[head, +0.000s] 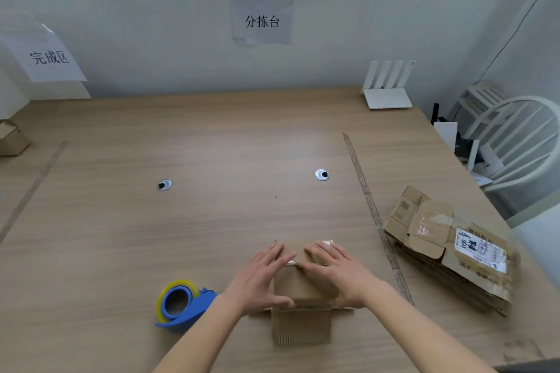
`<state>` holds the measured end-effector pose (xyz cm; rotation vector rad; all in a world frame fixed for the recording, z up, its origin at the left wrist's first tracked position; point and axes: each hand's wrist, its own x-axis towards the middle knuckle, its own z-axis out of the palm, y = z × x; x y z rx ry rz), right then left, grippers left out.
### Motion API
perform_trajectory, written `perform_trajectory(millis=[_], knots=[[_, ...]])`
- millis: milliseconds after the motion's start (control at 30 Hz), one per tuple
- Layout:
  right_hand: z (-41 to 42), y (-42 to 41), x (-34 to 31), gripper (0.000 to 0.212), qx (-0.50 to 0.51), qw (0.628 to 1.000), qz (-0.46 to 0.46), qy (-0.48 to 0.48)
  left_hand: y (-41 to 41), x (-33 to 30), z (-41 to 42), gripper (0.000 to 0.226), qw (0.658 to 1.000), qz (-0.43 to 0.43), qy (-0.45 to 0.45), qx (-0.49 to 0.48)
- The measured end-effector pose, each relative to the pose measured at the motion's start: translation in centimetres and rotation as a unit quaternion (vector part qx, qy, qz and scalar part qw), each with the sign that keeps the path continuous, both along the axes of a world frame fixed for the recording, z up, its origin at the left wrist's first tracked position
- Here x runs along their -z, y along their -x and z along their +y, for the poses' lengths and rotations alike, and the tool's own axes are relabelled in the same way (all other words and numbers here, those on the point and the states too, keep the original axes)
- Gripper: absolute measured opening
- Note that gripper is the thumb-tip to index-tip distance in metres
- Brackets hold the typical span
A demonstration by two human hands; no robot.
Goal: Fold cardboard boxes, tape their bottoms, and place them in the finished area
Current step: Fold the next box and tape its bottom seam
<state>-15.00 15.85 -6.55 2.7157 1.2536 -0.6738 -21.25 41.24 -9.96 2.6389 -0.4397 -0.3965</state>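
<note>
The table (pixel 212 145) was matt, pale wood-grain laminate. The box (pixel 298 285) was dull brown corrugated cardboard (fluted edge showing on its near flap), with glossy clear tape. The tape dispenser (pixel 181 306) looked smooth blue plastic.

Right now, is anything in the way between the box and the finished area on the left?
Nothing visible blocks it. The box sits under both hands, and the bare table stretches left to the finished area sign. The tape dispenser lies nearer, below that path.

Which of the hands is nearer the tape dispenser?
Left. The left hand presses the box just right of the tape dispenser; the right hand lies on the box's far side.
</note>
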Motion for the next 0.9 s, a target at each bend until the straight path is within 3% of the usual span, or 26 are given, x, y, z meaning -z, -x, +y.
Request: perform_trajectory(millis=[133,267,433,700,900], knots=[[-1.6,1.7,-0.5,0.092,0.058,0.997,-0.026,-0.042,-1.2,0.7,-1.2,0.102,0.999,0.006,-0.049,-0.01],[-2.7,4.8,-0.1,0.051,0.252,0.96,-0.082,-0.093,-1.6,0.7,-1.5,0.093,0.999,0.022,-0.026,-0.022],[-2.2,7.7,2.0,0.062,0.401,0.908,-0.016,-0.116,-0.9,0.8,-2.0,0.084,0.998,0.03,-0.035,-0.036],[-0.3,6.2,2.8,0.073,0.428,0.873,0.098,-0.214,0.0,-0.2,-1.9,0.055,0.995,0.052,-0.015,-0.081],[1.5,3.3,2.4,0.065,0.447,0.843,0.064,-0.291,2.3,0.4,-0.4,0.081,0.991,0.065,0.012,-0.12]])
